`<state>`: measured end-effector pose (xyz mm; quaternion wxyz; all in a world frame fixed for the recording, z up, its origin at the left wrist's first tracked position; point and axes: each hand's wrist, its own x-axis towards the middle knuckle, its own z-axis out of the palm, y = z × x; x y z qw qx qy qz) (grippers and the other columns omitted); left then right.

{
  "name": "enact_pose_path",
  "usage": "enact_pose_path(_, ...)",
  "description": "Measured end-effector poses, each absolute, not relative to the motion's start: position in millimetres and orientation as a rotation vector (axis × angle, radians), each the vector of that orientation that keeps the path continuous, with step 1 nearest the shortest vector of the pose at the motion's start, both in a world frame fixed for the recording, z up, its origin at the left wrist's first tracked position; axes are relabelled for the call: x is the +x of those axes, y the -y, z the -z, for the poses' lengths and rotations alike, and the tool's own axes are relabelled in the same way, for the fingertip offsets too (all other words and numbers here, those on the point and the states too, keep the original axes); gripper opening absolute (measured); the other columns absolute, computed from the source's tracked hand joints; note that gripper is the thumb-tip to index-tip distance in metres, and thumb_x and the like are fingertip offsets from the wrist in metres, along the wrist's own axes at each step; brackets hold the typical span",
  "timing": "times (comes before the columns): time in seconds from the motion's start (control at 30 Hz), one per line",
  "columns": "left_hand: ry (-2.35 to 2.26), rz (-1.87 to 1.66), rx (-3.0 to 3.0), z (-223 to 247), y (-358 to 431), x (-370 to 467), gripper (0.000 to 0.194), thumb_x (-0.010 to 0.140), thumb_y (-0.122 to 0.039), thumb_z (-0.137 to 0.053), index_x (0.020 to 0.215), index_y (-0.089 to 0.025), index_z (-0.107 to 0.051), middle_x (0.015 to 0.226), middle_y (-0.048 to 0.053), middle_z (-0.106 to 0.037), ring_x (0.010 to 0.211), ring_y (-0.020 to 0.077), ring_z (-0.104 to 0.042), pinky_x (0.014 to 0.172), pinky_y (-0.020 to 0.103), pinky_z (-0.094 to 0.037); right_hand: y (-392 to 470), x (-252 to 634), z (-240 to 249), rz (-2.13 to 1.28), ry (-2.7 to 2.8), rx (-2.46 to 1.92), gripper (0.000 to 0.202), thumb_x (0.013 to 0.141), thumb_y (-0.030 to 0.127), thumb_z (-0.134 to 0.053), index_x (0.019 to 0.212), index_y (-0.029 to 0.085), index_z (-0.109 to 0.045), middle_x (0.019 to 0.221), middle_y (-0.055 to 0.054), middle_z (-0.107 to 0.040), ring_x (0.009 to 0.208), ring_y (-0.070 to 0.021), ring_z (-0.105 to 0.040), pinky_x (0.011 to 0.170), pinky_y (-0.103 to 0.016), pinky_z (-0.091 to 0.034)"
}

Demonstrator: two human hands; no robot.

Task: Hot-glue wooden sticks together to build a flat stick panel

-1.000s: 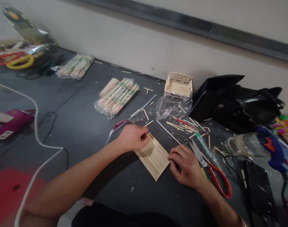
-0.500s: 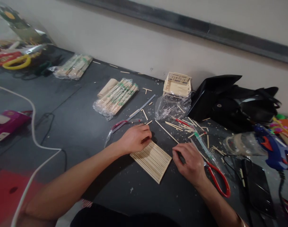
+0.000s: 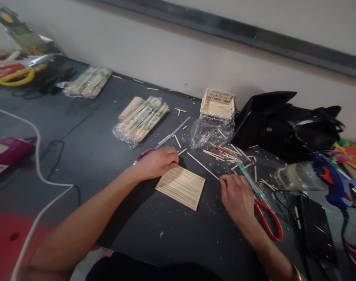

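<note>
Head view, centre: our left hand (image 3: 160,162) curls at slatted panel (image 3: 182,187); right of centre, our right hand (image 3: 238,195) bends beside thin stick (image 3: 203,166); grips, we can't tell.

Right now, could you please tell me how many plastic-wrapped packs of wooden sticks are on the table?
2: one pack beside the tan roll, beyond the left hand; another pack farther left, near the wall. More may be hidden.

My pale slatted panel (image 3: 182,186) is lying flat on the dark table (image 3: 172,242), its narrow strips running side by side within a thin border, its far corner reaching my left hand (image 3: 158,162). A thin, pale stick (image 3: 203,166) is lying slantwise beyond it, one end reaching my right hand (image 3: 238,195).
</note>
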<state>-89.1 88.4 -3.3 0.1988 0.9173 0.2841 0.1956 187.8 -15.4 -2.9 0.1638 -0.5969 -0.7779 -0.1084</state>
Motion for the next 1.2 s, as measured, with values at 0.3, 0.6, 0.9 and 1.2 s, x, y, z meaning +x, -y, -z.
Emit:
enact_pose_path(0.3,-0.9,-0.69,2.534,4.3,-81.0,-81.5,0.028,0.1,-0.031,-0.045,0.086,-0.018,-0.065,0.081,0.004,-0.065,0.077,0.0159,-0.062,0.07,0.028,-0.049,15.9,187.4,6.1,0.322,2.257,-1.691,0.02,0.098,0.02,-0.044,0.082,0.022,-0.056,0.076,-0.007,-0.062,0.072,-0.0245,-0.051,0.067,-0.036,-0.035)
enact_pose_path(0.6,-1.234,-0.97,2.289,3.3,-90.2,-90.4,0.017,0.092,-0.022,-0.049,0.088,-0.018,-0.064,0.082,0.003,-0.066,0.072,0.0137,-0.06,0.066,0.026,-0.049,14.6,187.8,1.6,0.31,2.242,-1.611,0.019,0.095,0.01,-0.042,0.087,0.022,-0.054,0.08,-0.007,-0.062,0.076,-0.0236,-0.053,0.071,-0.035,-0.036)
enact_pose_path(0.9,-0.834,-0.679,2.309,4.3,-89.9,-89.4,0.021,0.085,-0.017,-0.048,0.082,-0.02,-0.069,0.078,0.002,-0.069,0.08,0.016,-0.062,0.081,0.033,-0.051,15.2,194.2,-0.2,0.318,2.383,-1.573,0.023,0.088,0.004,-0.043,0.089,0.021,-0.058,0.086,-0.007,-0.067,0.078,-0.0237,-0.054,0.073,-0.036,-0.036)
enact_pose_path(1.2,-0.747,-0.515,2.281,2.7,-88.5,-91.6,0.021,0.088,-0.021,-0.05,0.085,-0.022,-0.07,0.086,0.002,-0.071,0.09,0.0173,-0.061,0.09,0.037,-0.042,15.0,201.0,-5.0,0.391,2.494,-1.522,0.021,0.089,0.004,-0.043,0.089,0.022,-0.055,0.078,-0.007,-0.062,0.074,-0.0249,-0.05,0.068,-0.037,-0.038)
